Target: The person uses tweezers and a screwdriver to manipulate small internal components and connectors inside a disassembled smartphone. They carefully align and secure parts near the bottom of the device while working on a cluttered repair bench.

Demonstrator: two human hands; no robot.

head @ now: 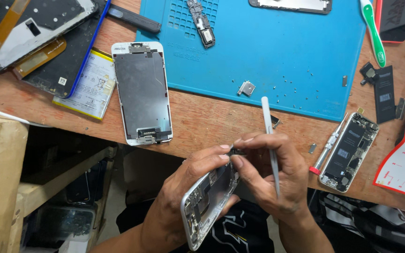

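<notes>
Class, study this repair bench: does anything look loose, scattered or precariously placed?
Yes. Tiny screws lie scattered loose across the blue mat, uncontained. The detached screen panel overhangs the wooden table's front edge, so it could slip off.

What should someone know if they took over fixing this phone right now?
Left hand: holds the opened phone body tilted above the lap, near the bench edge.
Right hand: a white spudger is tucked in its grip; its fingertips pinch a small dark part at the phone's top edge.
On the bench: detached screen panel face down, loose screws and a small metal bracket on the blue mat, second opened phone at right.
Done: screen off, bracket out.
Left: the small part is not yet free of the phone.
</notes>
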